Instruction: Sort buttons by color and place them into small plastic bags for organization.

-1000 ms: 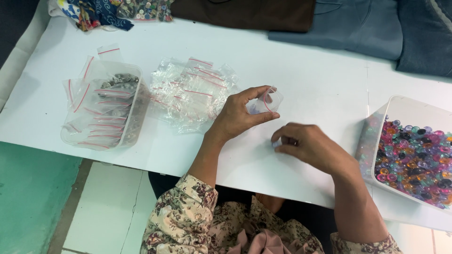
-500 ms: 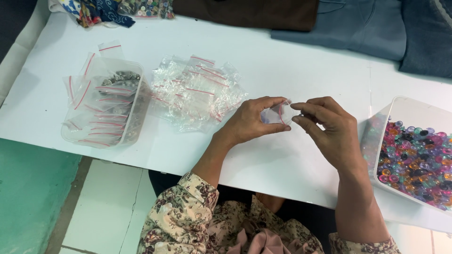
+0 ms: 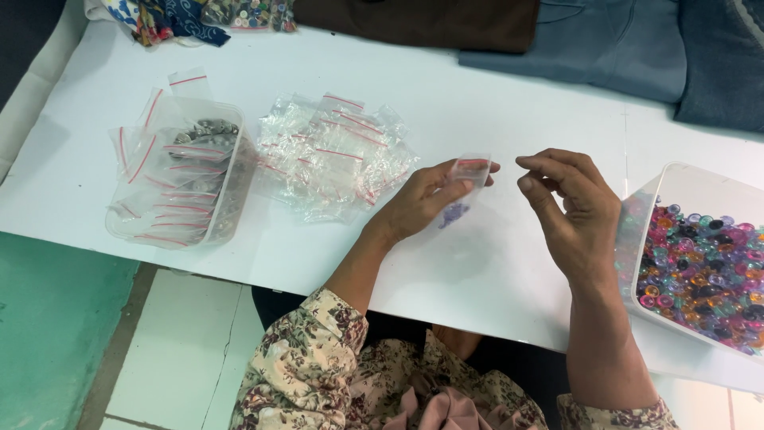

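Left hand (image 3: 418, 203) pinches small clear zip bag (image 3: 464, 191) by its top; right hand (image 3: 577, 211) just beside it, fingers loosely curled, empty.

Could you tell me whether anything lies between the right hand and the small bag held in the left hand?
Nothing visible does. The left hand holds the small clear bag up by its top edge, and the right hand hovers beside it, fingers pinched, with only bare white table between them.
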